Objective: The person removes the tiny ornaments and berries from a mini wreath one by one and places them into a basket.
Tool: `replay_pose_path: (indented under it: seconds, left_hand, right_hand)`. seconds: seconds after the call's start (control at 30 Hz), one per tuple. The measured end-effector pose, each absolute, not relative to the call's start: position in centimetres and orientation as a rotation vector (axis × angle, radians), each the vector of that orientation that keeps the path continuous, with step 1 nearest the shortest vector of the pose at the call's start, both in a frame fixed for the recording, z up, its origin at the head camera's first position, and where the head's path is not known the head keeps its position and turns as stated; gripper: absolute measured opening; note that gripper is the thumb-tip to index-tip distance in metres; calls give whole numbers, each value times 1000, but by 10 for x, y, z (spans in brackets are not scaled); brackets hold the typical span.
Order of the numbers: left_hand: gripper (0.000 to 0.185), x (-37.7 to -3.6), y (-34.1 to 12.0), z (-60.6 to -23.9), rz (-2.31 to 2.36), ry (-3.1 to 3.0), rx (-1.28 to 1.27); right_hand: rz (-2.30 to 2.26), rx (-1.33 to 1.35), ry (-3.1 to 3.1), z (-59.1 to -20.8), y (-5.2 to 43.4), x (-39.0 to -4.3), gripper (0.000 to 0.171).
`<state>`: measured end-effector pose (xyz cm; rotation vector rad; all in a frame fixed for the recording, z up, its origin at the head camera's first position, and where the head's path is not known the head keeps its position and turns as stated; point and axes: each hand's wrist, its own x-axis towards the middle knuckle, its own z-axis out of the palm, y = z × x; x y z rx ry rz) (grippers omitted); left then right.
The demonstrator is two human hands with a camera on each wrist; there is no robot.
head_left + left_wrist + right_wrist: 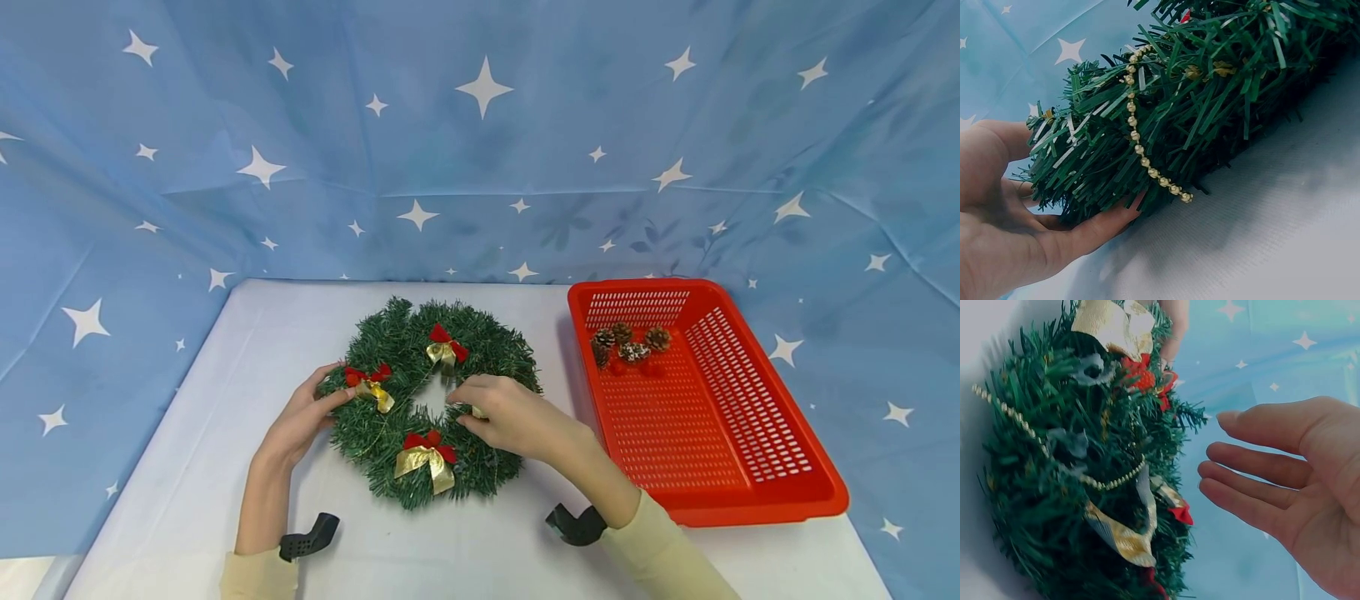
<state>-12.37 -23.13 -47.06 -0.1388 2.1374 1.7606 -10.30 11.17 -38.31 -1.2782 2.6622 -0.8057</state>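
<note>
A green tinsel wreath [491, 342] lies on the white table, trimmed with red-and-gold bows, among them a lower bow [424, 461] and an upper bow [442, 354]. At its left edge my left hand [297, 421] grips the greenery beside another bow [375, 396]. The left wrist view shows thumb and fingers on either side of the branches, with a gold bead string [1135, 134] hanging there. Over the wreath's right inner part is my right hand [510, 412]. Seen from its wrist, the right hand [1297, 475] has loosely bent fingers, apart from the greenery and holding nothing.
To the right stands a red plastic basket [787, 508] with perforated sides. Several pine cones [657, 337] and red pieces [652, 368] lie in its far left corner. A blue star-patterned cloth [480, 150] hangs behind the table [285, 312].
</note>
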Motion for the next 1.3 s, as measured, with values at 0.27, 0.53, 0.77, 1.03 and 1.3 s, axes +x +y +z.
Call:
replay_pose_path:
  seconds: [0.27,0.53,0.77,1.03,1.3]
  left_hand:
    - [75,-124,-232,-469,1757,2145,-142]
    - [74,-124,-233,-469,1753,2152,-136]
    - [73,-124,-233,-469,1755,2145,-125]
    - [74,-124,-233,-470,1763,2131,-127]
    - [78,-124,-232,-470,1772,2114,-150]
  right_hand:
    - [-840,-1266,2622,-392,101,-100,26]
    - [-838,-1248,2584,-399,92,-98,28]
    - [-804,-1250,2570,-404,86,-99,26]
    - [-791,-1280,2556,-409,81,-98,24]
    - [-714,-1286,2582,-415,77,-100,24]
